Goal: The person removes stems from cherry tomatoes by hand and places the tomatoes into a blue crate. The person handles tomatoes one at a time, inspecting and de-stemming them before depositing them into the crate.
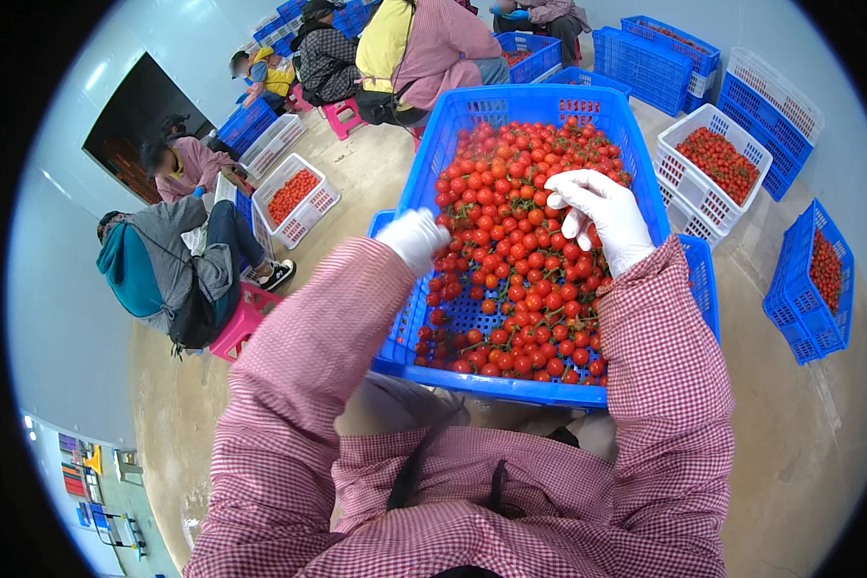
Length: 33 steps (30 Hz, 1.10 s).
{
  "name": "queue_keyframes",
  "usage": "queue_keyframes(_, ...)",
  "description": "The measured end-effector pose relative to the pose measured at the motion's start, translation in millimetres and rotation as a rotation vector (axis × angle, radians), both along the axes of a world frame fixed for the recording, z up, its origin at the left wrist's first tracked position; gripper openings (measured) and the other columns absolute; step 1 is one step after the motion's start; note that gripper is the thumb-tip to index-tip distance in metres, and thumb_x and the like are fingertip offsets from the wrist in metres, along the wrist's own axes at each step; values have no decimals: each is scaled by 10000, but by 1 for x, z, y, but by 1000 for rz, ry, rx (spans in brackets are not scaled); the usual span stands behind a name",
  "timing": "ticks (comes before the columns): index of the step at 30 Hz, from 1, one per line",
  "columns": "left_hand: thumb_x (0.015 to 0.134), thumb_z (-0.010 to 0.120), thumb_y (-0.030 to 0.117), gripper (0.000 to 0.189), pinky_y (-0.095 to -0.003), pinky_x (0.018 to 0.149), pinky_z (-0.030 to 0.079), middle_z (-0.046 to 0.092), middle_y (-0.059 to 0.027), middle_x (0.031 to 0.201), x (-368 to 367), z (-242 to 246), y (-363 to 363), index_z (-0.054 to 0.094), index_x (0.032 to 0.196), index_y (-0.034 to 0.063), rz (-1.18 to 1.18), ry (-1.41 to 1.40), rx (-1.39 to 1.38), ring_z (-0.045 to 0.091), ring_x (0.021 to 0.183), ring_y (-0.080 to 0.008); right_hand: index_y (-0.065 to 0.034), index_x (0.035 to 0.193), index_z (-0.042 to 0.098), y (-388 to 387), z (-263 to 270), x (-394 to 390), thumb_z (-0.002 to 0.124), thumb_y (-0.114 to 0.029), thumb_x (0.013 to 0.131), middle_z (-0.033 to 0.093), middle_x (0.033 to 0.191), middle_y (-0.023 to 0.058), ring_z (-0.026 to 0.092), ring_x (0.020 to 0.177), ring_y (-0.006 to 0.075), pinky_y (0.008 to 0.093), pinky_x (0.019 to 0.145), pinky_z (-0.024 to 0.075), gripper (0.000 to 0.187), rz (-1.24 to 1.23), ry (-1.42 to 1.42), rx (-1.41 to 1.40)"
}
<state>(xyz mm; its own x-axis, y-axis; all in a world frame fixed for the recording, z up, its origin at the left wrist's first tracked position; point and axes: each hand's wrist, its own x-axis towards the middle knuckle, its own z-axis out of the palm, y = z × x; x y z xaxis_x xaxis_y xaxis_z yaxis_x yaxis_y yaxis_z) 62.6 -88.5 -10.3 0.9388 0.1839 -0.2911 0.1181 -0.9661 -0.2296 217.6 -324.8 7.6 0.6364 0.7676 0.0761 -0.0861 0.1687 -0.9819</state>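
Note:
In front of me stands a blue plastic crate (625, 137) holding many cherry tomatoes (520, 217), some on green stems. Part of its slotted floor shows at the left. My left hand (417, 238), in a white glove, is over the crate's left side; it is blurred, and whether it holds anything cannot be told. My right hand (596, 209), also white-gloved, is above the tomatoes at the right, its fingers bent with gaps between them. A red tomato shows by its lower fingertips; whether they touch it is unclear. The crate rests on another blue crate (701, 282).
White crates of tomatoes (755, 191) stand at the right, near a blue crate (791, 311) on the floor. Another white crate (318, 209) is at the left. Several people sit at the left and beyond; one is on a pink stool (242, 325).

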Motion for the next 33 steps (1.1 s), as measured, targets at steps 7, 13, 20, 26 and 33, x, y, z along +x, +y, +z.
queue_keyframes(7, 689, 677, 173, 324, -383, 838, 465, 563, -172, 1000, -50, 62, 37, 626, 996, 81, 27, -553, 100, 559, 957, -328, -27, 1006, 597, 3, -1, -3, 582, -196, 858, 615, 812, 49, 523, 486, 57, 176, 363, 354, 225, 6, 16, -15)
queue_keyframes(13, 728, 598, 159, 341, -390, 838, 477, 622, -139, 1022, -18, -22, -5, 618, 1066, 120, 182, 31, -168, 599, 959, -300, -26, 997, 603, 5, -4, -2, 571, -188, 861, 617, 812, 57, 524, 481, 62, 177, 364, 356, 214, 12, -10, -15)
queue_keyframes(20, 740, 601, 234, 451, -409, 814, 486, 626, -162, 1010, 6, -78, -28, 546, 1166, 98, 419, 338, -235, 607, 953, -304, -20, 1004, 600, 4, -2, -2, 560, -135, 844, 624, 814, 59, 526, 482, 67, 183, 364, 350, 201, 37, 22, 3)
queue_keyframes(26, 786, 592, 282, 522, -405, 854, 469, 533, -194, 1149, -2, -82, -43, 461, 1267, 127, 324, 373, -166, 562, 1030, -325, -22, 999, 602, 2, 2, -4, 571, -137, 836, 623, 808, 56, 523, 479, 68, 185, 364, 344, 202, 37, 27, 19)
queue_keyframes(33, 737, 640, 178, 537, -399, 862, 470, 456, -166, 1230, 1, -91, -43, 490, 1253, 163, 309, 369, -111, 523, 1083, -328, -29, 975, 609, 3, 2, -5, 579, -145, 832, 622, 802, 58, 520, 476, 69, 185, 363, 339, 186, 42, 17, 12)
